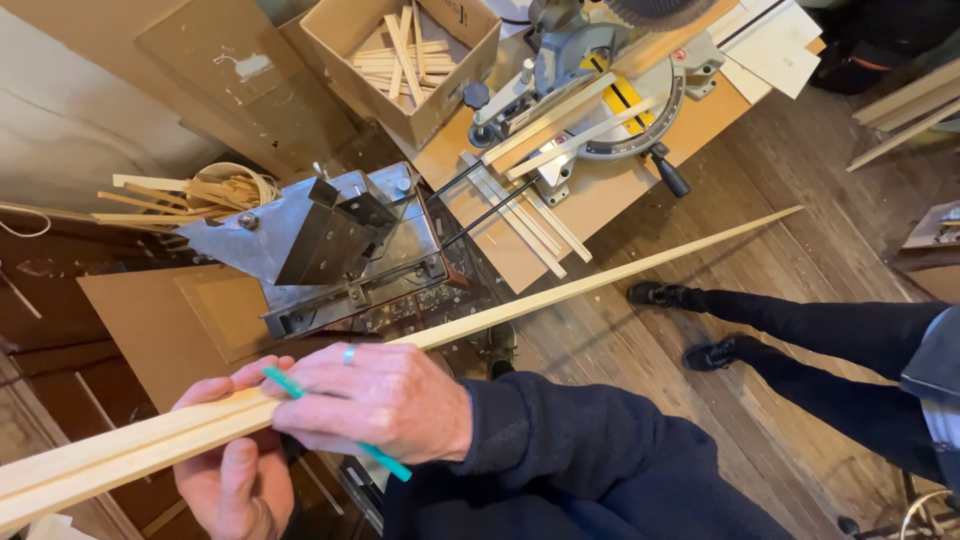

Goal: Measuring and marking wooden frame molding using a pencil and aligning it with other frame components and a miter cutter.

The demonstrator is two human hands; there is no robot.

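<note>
Head view. The left hand (235, 470) cups a long strip of pale wood moulding (500, 310) from beneath, fingers (215, 390) curled around it. The right hand (375, 400) rests on top, fingers closed on a green pencil (385, 462) held against the strip. Beyond the fingers stand a metal mitre trimmer (330, 240) and a mitre saw (600, 90) on its desk (600, 200).
</note>
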